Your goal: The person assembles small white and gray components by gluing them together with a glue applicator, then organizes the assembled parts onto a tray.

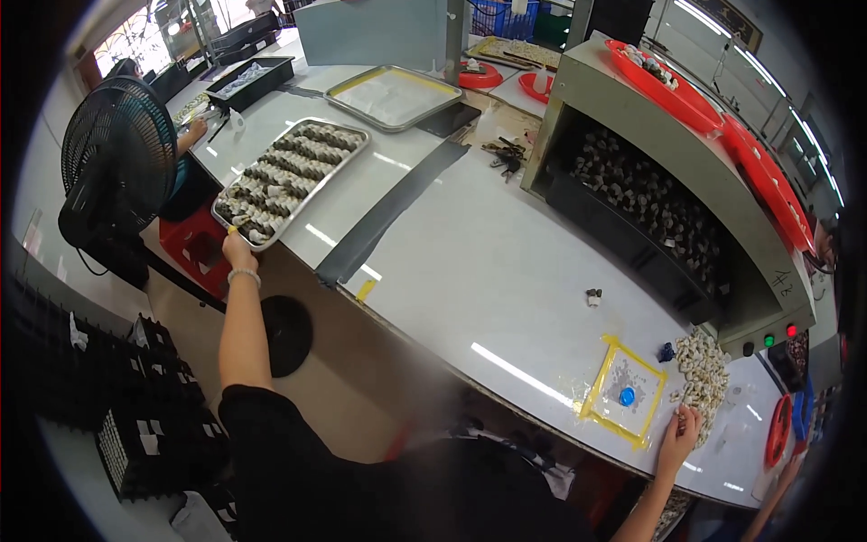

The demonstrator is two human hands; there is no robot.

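Our left hand (238, 251) was stretched far out to the near corner of the long metal tray filled with rows of small dark and pale parts (291, 177), its fingers curled narrow against the tray's rim; whether they truly gripped the rim or only pressed on it we could not tell. Our right hand (684, 426) lay with loosely spread fingers on the edge of the heap of small pale parts (703, 376), just beside the clear square sheet framed in yellow tape with a blue round cap on it (625, 390). It closed on nothing that we could see.

We judged the step in hand to be drawing the filled tray along the white surface (506, 262), with the heap under our right hand. The next move, as we judged it, called for a firm hold on the tray rim and a level, slow pull, since the rows lay loose. That tray sat well apart from the grey oven-like machine (668, 172), on its far left, near the black fan (116, 163).
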